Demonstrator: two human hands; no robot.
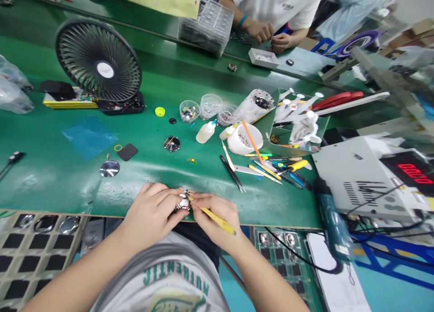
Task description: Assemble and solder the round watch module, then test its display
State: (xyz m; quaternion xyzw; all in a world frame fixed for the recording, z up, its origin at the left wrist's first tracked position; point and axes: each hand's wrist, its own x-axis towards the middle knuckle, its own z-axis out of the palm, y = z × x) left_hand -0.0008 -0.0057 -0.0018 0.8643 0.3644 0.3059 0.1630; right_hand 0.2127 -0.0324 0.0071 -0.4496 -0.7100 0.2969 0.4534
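Observation:
At the front edge of the green bench, my left hand (153,209) is closed on a small round metal watch case (184,201). Its fingers cover part of the case. My right hand (217,217) grips a slim yellow-handled tool (219,220) like a pen, with the tip at the case; the tip itself is too small to make out. Farther forward on the bench lie a shiny round disc (109,168), a black square pad (128,152), a dark round watch part (172,143) and a small yellow piece (191,160).
Black tweezers (232,173) and several hand tools lie to the right, beside a white cup (244,139). A fan (98,61) stands back left. An electric screwdriver (334,221) hangs by a power unit (359,174). Across the bench a co-worker's hands (271,34) handle something.

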